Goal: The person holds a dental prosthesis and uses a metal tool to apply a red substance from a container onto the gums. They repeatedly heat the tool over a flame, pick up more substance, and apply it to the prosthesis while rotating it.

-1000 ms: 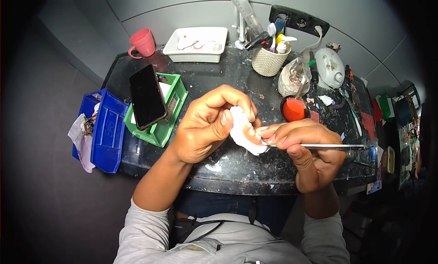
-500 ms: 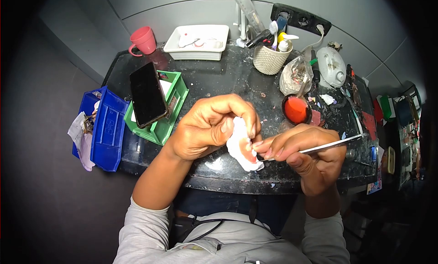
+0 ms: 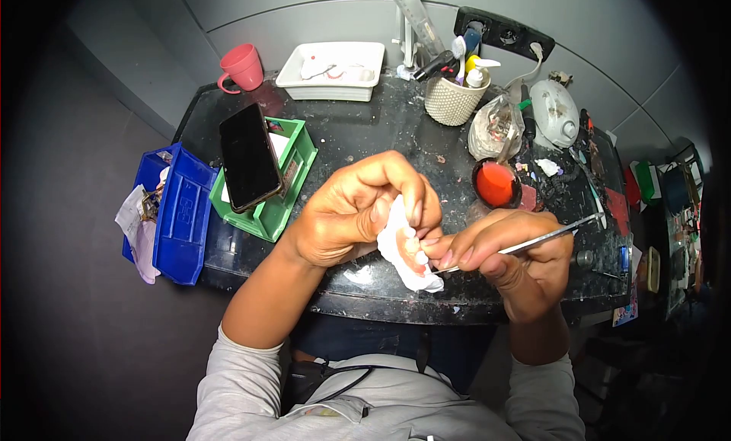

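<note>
Between the thumb and fingers of my left hand (image 3: 362, 209) is a white plaster dental cast (image 3: 394, 247) with pink wax and several white teeth along one side. My right hand (image 3: 518, 262) pinches a slim metal wax carver (image 3: 544, 238), its handle pointing up to the right. The carver's tip meets the cast's lower right end, by the last teeth. Fingertips of my right hand also rest close against the teeth; whether they touch is hard to tell. Both hands are above the front of the black table (image 3: 358, 136).
A dish of red wax (image 3: 495, 183) sits beyond my right hand. To the left are a phone (image 3: 250, 158) on a green bin (image 3: 303, 155) and a blue bin (image 3: 181, 212). Behind stand a pink mug (image 3: 242, 66), a white tray (image 3: 327, 92) and a tool basket (image 3: 453, 102).
The cast has turned slightly in my left hand, showing more of the teeth. The carver's handle end has tilted up a little, its tip still at the cast's lower end.
</note>
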Motion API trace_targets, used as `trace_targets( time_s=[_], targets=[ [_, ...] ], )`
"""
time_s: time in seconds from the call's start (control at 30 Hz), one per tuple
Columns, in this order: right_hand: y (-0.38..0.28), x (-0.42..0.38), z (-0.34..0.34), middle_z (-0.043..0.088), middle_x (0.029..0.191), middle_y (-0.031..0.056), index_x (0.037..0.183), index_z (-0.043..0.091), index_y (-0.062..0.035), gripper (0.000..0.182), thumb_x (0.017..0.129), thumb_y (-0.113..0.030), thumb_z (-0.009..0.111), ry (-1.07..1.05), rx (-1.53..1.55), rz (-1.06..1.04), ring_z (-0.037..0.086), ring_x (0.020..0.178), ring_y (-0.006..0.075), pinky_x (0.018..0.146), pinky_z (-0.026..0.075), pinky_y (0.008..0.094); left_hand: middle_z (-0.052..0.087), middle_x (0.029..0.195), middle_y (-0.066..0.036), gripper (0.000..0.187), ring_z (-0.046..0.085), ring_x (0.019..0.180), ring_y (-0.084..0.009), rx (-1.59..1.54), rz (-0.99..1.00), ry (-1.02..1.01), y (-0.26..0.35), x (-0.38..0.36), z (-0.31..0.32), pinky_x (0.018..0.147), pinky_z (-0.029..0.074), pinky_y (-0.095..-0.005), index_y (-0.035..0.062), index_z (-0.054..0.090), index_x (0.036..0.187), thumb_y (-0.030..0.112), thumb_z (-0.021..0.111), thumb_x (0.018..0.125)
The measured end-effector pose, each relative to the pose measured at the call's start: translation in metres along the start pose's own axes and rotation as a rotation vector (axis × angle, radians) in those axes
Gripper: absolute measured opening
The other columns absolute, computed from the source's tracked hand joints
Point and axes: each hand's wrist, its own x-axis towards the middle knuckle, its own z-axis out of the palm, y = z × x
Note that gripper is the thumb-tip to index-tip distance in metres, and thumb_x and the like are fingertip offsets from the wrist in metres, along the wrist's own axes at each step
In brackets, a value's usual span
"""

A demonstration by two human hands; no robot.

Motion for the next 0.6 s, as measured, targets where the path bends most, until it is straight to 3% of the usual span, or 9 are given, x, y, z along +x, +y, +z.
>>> trace_targets(
  time_s=[0.07, 0.2, 0.3, 0.37, 0.53, 0.6],
  targets=[
    [0.002, -0.001, 0.001, 0.073, 0.091, 0.0224, 0.095, 0.069, 0.0086, 0.018, 0.099, -0.008, 0.066, 0.032, 0.061, 0.03, 0.074, 0.088, 0.0285, 0.082, 0.06, 0.0369, 0.054, 0.09, -0.015, 0.032, 0.056, 0.079, -0.0218, 0.089, -0.026, 0.09, 0.001, 0.001, 0.003, 0.074, 0.049, -0.0375, 0.0042, 0.051, 0.102, 0.034, 0.063, 0.102],
    [0.007, -0.002, -0.001, 0.073, 0.094, 0.0234, 0.095, 0.069, 0.0093, 0.018, 0.1, -0.007, 0.064, 0.044, 0.137, 0.057, 0.074, 0.09, 0.0289, 0.084, 0.059, 0.0375, 0.053, 0.09, -0.014, 0.033, 0.056, 0.081, -0.0214, 0.109, -0.044, 0.111, 0.002, 0.002, 0.004, 0.075, 0.05, -0.037, 0.0046, 0.048, 0.102, 0.034, 0.063, 0.102],
    [0.011, -0.001, -0.003, 0.073, 0.096, 0.0247, 0.097, 0.068, 0.0109, 0.02, 0.102, -0.008, 0.062, 0.01, 0.217, 0.071, 0.074, 0.092, 0.03, 0.085, 0.061, 0.0387, 0.056, 0.1, -0.013, 0.035, 0.057, 0.094, -0.0199, 0.025, -0.045, 0.026, 0.002, 0.002, 0.002, 0.085, 0.049, -0.0336, 0.0007, 0.05, 0.115, 0.032, 0.061, 0.103],
    [0.01, 0.001, -0.002, 0.072, 0.097, 0.0261, 0.1, 0.065, 0.0126, 0.022, 0.103, -0.009, 0.06, 0.099, 0.378, 0.171, 0.075, 0.095, 0.0314, 0.087, 0.063, 0.0405, 0.052, 0.091, -0.015, 0.035, 0.056, 0.085, -0.0221, 0.161, -0.046, 0.143, 0.006, 0.005, 0.005, 0.079, 0.052, -0.0372, 0.003, 0.048, 0.103, 0.034, 0.063, 0.102],
    [0.008, 0.001, 0.001, 0.072, 0.097, 0.0256, 0.101, 0.064, 0.013, 0.021, 0.103, -0.007, 0.059, 0.161, 0.302, 0.164, 0.074, 0.096, 0.0305, 0.088, 0.063, 0.0399, 0.053, 0.092, -0.015, 0.039, 0.056, 0.085, -0.0225, 0.189, -0.047, 0.18, 0.006, 0.003, -0.002, 0.084, 0.051, -0.0385, 0.0007, 0.052, 0.107, 0.033, 0.07, 0.097],
    [0.011, -0.002, -0.003, 0.073, 0.097, 0.0238, 0.101, 0.064, 0.0126, 0.019, 0.103, -0.006, 0.06, 0.12, 0.127, 0.117, 0.074, 0.095, 0.0276, 0.088, 0.061, 0.0371, 0.053, 0.092, -0.015, 0.039, 0.056, 0.085, -0.0226, 0.183, -0.04, 0.186, 0.005, 0.003, -0.003, 0.084, 0.051, -0.0386, 0.0007, 0.052, 0.107, 0.033, 0.07, 0.097]
  ],
)
